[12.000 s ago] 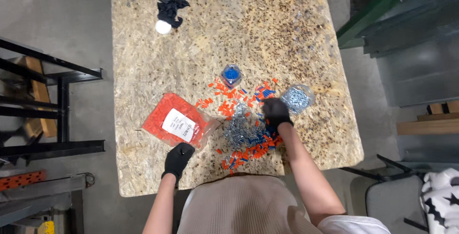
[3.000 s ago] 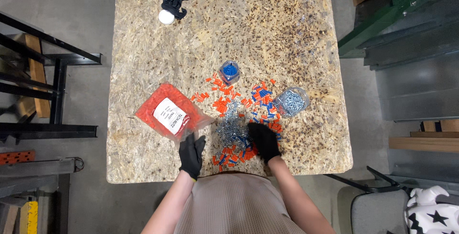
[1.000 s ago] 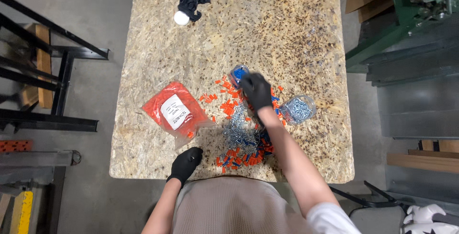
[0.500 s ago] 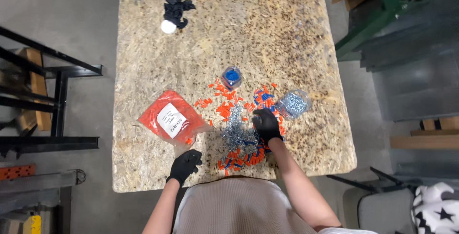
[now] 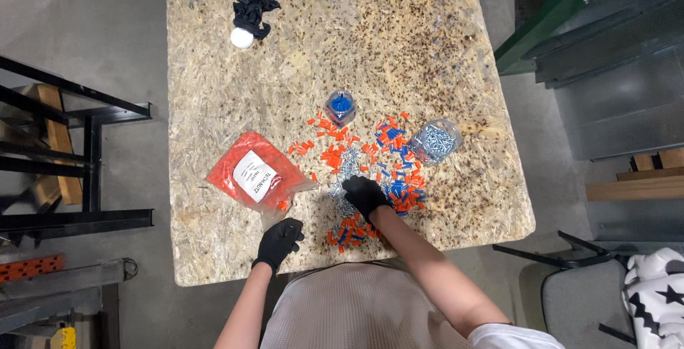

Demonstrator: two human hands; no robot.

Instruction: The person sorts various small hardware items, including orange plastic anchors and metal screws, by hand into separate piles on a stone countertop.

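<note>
Head view. Right hand (image 5: 365, 196), black-gloved, is lying palm down on the mixed pile (image 5: 363, 192) of screws and orange and blue plugs, at its middle; fingers are curling into the screws, but whether anything is pinched is hidden under the glove, so I cannot tell. Left hand (image 5: 279, 240), also gloved, is resting loosely curled on the board (image 5: 427, 49) near its front edge, holding nothing that shows, just below the corner of the orange bag (image 5: 254, 176).

The pile is sitting directly under and around the right hand, running from the near edge up and away toward two clear jars: the blue jar (image 5: 340, 106) straight ahead, the screw jar (image 5: 435, 141) ahead and to the right. Right hand is the nearer to both jars; left hand is well apart from them
</note>
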